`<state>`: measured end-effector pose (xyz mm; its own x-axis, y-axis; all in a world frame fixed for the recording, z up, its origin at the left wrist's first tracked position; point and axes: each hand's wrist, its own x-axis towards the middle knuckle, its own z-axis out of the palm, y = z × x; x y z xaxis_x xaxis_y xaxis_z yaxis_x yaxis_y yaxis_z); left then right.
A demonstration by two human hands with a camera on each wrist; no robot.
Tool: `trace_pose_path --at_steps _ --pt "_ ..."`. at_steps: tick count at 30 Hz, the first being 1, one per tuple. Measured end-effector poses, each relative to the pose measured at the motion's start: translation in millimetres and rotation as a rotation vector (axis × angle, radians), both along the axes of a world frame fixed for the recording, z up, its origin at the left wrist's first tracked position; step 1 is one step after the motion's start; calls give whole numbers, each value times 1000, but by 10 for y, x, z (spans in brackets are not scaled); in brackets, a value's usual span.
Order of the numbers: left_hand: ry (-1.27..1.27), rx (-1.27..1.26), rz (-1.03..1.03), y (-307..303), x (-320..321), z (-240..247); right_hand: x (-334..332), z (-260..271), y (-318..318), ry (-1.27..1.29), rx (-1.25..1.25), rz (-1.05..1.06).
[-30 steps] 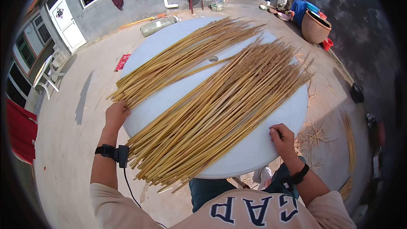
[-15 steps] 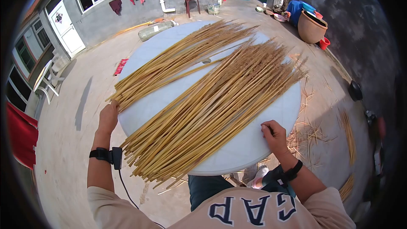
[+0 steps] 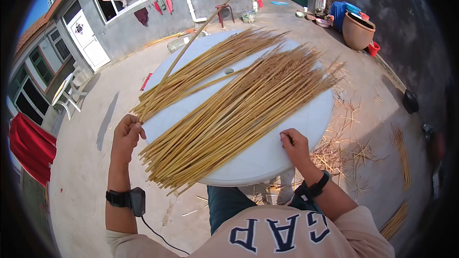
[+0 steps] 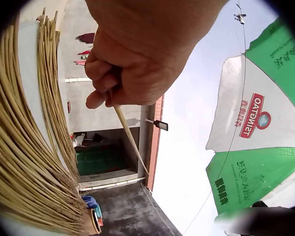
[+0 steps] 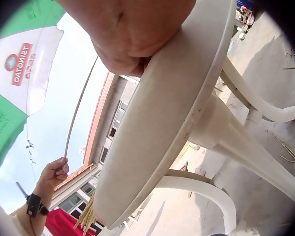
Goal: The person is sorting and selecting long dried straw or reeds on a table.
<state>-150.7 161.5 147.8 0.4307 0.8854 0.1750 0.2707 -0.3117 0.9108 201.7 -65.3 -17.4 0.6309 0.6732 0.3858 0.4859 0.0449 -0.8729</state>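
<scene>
My left hand (image 3: 126,138) is at the left edge of the white round table (image 3: 253,162). Between thumb and fingers it pinches the butt end of one long dry reed stalk (image 3: 184,49), which slants up and away over the yard. In the left wrist view the stalk (image 4: 129,135) runs out from below the fingers. A smaller spread of reed stalks (image 3: 201,72) lies on the far side, and a thicker spread (image 3: 229,119), with feathery brown heads, lies nearer me. My right hand (image 3: 296,147) rests loosely curled near the table's right edge, holding nothing.
Scraps of straw (image 3: 346,150) litter the concrete to the right, with reed bundles (image 3: 401,157) beyond. A clay pot (image 3: 358,31), a red stool (image 3: 224,14) and a white chair (image 3: 69,93) stand around the yard. An umbrella (image 4: 255,113) shows in the left wrist view.
The left hand was at the butt ends of the smaller spread; now it holds a single stalk raised off the table. The right hand has stayed by the table's edge.
</scene>
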Motion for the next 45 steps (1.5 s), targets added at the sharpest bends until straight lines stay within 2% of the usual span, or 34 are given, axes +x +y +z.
trace_pose_path --at_steps 2,7,8,13,14,16,20,25,26,28,32,34,37,45 --pt "-96 -215 -155 -441 387 -16 -12 30 -4 53 9 -9" --pt "-329 -533 -509 -994 1353 -570 2 49 -52 198 30 34" --pt "-316 -547 -534 -1062 1534 -690 -4 37 -73 205 26 4" --pt "-646 -612 -681 -1223 2386 -1074 86 106 -115 388 41 154" --pt "-658 -611 -691 -1231 2486 -1088 100 119 -118 466 48 208" --pt "-631 -649 -636 -1220 2627 -1117 93 139 -116 466 94 239" --pt "-684 -654 -689 -1096 2790 -1339 0 324 -44 392 131 277" --pt "-665 -631 -751 -968 2739 -1439 -25 185 147 378 112 315" --pt "-671 -636 -739 -942 2713 -1421 -48 169 175 377 121 301" --pt "-644 -545 -541 -891 2678 -1337 -96 180 162 306 73 279" --pt "-669 -457 -475 -815 2513 -1138 -62 94 171 171 13 185" --pt "-602 -372 -469 -820 2511 -1114 -70 80 187 147 24 183" --pt "-574 -393 -416 -846 2527 -1138 -79 92 159 129 33 170" --pt "-532 -450 -502 -836 2536 -1163 -106 170 92 -2 -15 176"
